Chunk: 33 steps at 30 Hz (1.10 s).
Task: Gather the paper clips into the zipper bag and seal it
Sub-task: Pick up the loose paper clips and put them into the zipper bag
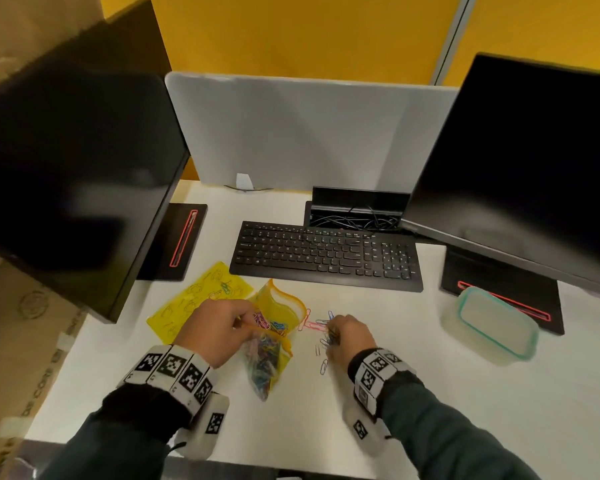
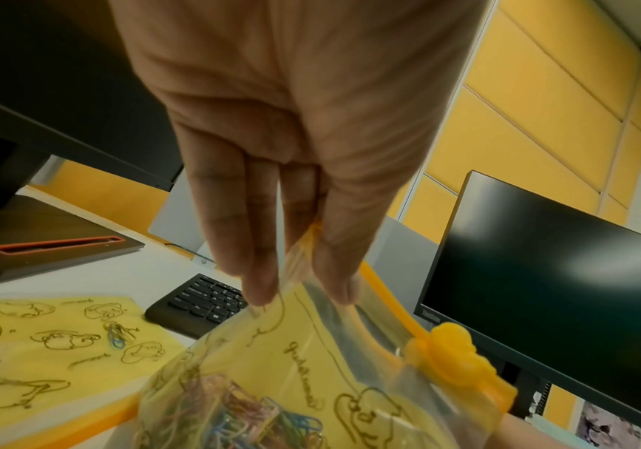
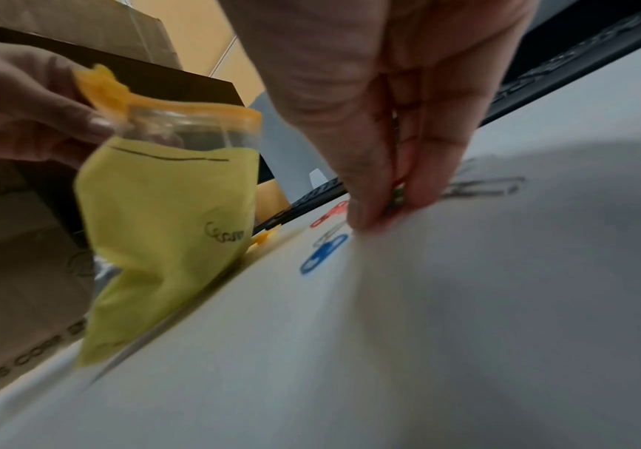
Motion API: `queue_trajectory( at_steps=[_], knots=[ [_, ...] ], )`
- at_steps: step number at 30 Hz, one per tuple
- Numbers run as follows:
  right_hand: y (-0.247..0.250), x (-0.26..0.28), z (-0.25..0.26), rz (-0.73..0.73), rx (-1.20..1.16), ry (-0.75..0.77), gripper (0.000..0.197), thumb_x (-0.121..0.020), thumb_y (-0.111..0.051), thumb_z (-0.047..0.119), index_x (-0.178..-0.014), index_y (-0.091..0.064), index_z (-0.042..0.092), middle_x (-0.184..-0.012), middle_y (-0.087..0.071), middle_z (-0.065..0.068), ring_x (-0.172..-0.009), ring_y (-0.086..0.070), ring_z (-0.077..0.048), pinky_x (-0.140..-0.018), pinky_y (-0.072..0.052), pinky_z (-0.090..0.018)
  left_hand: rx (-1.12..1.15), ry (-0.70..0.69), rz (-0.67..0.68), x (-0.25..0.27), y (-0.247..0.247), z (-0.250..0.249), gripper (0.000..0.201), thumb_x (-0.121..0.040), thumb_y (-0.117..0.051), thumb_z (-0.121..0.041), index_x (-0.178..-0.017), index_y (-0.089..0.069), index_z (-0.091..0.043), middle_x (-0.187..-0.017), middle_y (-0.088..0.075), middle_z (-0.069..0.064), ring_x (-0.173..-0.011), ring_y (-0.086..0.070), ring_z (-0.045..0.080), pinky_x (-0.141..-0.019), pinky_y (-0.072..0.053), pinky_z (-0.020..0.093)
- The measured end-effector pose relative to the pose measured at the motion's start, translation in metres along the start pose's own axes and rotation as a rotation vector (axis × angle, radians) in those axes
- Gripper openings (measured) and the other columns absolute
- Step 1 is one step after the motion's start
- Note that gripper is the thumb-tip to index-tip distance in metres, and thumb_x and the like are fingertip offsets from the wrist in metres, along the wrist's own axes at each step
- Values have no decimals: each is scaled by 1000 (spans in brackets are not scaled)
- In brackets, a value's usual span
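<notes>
A yellow and clear zipper bag (image 1: 269,344) (image 2: 311,379) (image 3: 165,212) stands open on the white desk, with many coloured paper clips (image 1: 264,358) (image 2: 241,416) inside. My left hand (image 1: 219,330) (image 2: 295,273) pinches its orange rim and holds the mouth up. Its orange slider (image 2: 453,352) sits at the rim's far end. To the right, my right hand (image 1: 347,336) (image 3: 387,209) pinches a few clips against the desk. Loose clips (image 1: 314,325) (image 3: 324,253) lie around its fingertips, pink, blue and grey ones.
A second yellow bag (image 1: 194,299) (image 2: 42,349) lies flat at the left with a few clips on it. A black keyboard (image 1: 326,256) sits behind, monitors (image 1: 520,161) on both sides, and a plastic lidded box (image 1: 496,323) at the right.
</notes>
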State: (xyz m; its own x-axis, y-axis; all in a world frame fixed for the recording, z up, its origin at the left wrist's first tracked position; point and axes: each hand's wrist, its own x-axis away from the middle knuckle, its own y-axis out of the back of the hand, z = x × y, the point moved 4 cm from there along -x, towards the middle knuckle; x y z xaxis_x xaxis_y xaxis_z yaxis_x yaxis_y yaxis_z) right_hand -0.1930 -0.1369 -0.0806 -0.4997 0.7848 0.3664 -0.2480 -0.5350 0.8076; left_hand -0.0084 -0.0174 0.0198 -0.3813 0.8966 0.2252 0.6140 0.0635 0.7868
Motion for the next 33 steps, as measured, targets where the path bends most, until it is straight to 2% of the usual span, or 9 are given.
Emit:
queue_trajectory(
  at_steps=[3,8,11,13,16,18,22,30,33],
  knots=[
    [6,-16,8,1,34,171,49,-83,-53,1,-128,-47,18,-132,-46,-8,-119,-48,-26,-100,-39,-29,4,7,-8,0,1,-1,26,-72,-75,-23,-55,-55,-27,-72,-69,1,-73,-62,17,-70,-51,33],
    [-18,-26,14,281,525,452,56,-94,-42,17,-144,-21,31,-158,-9,-4,-140,-14,-35,-115,-22,-48,-15,24,13,1,0,2,25,-72,-74,-22,-56,-55,-27,-72,-69,-1,-74,-63,15,-72,-52,32],
    [-9,-28,-7,315,504,389,55,-94,-41,17,-144,-20,30,-157,-13,-2,-141,-17,-33,-116,-24,-45,-27,25,11,0,2,3,28,-72,-74,-22,-54,-54,-30,-73,-69,-1,-75,-63,15,-71,-52,33],
    [-2,-18,-20,296,422,281,56,-95,-43,30,-145,-20,27,-157,-14,1,-142,-16,-29,-116,-23,-43,-27,27,10,-1,1,5,28,-72,-73,-21,-53,-54,-30,-72,-69,-1,-74,-62,15,-72,-52,35],
    [-8,2,-18,250,324,131,82,-77,-63,48,-143,-23,20,-152,-21,-2,-138,-19,-30,-113,-29,-42,-7,27,10,-2,0,4,28,-70,-74,-21,-52,-54,-29,-70,-68,-2,-73,-62,15,-72,-52,35],
    [-16,6,-6,170,275,91,71,-76,-67,38,-135,-33,16,-140,-33,-5,-129,-29,-29,-104,-37,-38,6,16,12,-4,-1,1,31,-70,-74,-20,-49,-53,-30,-69,-68,-2,-73,-62,15,-71,-52,34],
    [-22,1,4,77,233,108,38,-86,-50,8,-124,-51,14,-125,-47,-9,-118,-41,-29,-94,-45,-36,-10,6,12,-8,-2,-1,35,-70,-74,-20,-47,-51,-32,-68,-67,-1,-71,-61,16,-69,-49,33],
    [-12,-5,15,122,328,130,30,-90,-40,2,-119,-49,5,-120,-50,-19,-112,-50,-33,-91,-44,-38,-26,-8,31,-11,-4,-3,35,-71,-73,-20,-49,-49,-31,-68,-66,-2,-73,-60,17,-69,-49,32],
    [-1,-7,15,92,237,51,25,-87,-43,2,-109,-54,4,-114,-58,-17,-106,-55,-32,-88,-46,-35,-15,-16,40,-11,-4,-5,34,-71,-73,-18,-50,-49,-30,-69,-66,1,-73,-61,19,-69,-50,33]
  ],
)
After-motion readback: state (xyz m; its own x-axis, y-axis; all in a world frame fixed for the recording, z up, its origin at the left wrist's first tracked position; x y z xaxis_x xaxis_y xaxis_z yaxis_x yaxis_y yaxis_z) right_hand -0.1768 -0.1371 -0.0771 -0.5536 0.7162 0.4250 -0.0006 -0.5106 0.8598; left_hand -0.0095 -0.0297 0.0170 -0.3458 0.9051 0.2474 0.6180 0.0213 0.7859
